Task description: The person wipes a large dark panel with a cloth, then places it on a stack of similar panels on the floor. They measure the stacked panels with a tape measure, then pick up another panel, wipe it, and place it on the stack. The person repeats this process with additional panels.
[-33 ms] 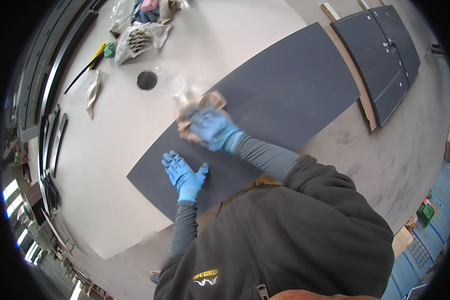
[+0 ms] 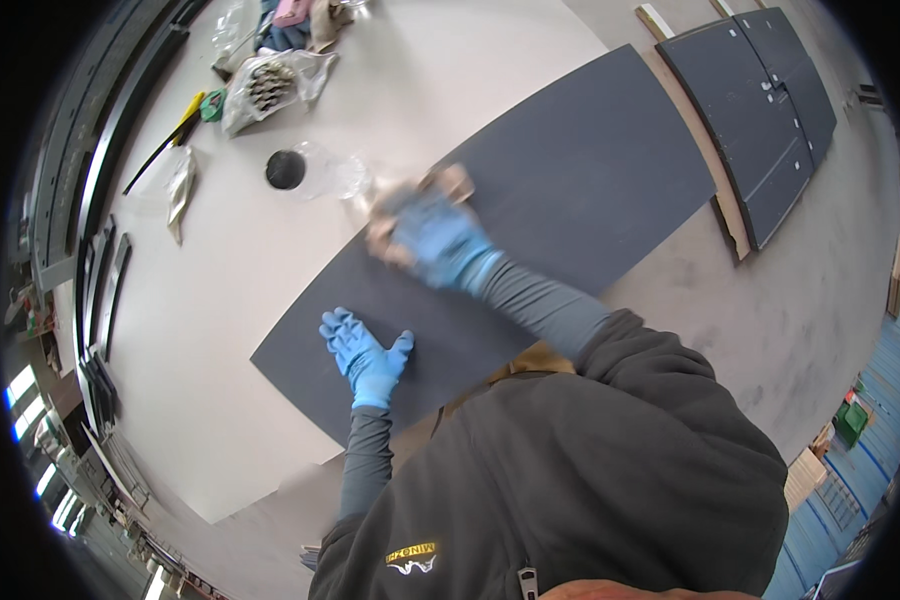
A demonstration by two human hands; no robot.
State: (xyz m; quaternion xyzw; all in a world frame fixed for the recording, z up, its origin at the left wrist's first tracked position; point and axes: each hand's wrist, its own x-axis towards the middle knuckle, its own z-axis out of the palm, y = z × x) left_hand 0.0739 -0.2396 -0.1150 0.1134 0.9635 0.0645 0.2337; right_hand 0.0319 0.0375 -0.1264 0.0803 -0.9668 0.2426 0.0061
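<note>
A long dark grey panel (image 2: 580,160) lies slantwise on the white table in front of me. My left hand (image 2: 363,352), in a blue glove, rests flat on its near left part with fingers stretched and thumb apart. My right hand (image 2: 440,243), gloved too and smeared by motion, presses a crumpled beige rag (image 2: 452,183) onto the panel by its far edge. Its fingers bear down on the rag, which sticks out around them. Close to the rag, a clear plastic bottle (image 2: 322,174) with a black round end lies on the table.
A clear bag of small metal parts (image 2: 270,85) lies at the far left, by a yellow-handled tool (image 2: 190,107) and a green roll (image 2: 212,105). Black strips (image 2: 115,290) line the left edge. Further dark panels (image 2: 740,110) lie at the right on wooden battens.
My right hand and the rag have slid slightly to the right along the panel. My left hand stays in place on it. The whole view has shifted a little.
</note>
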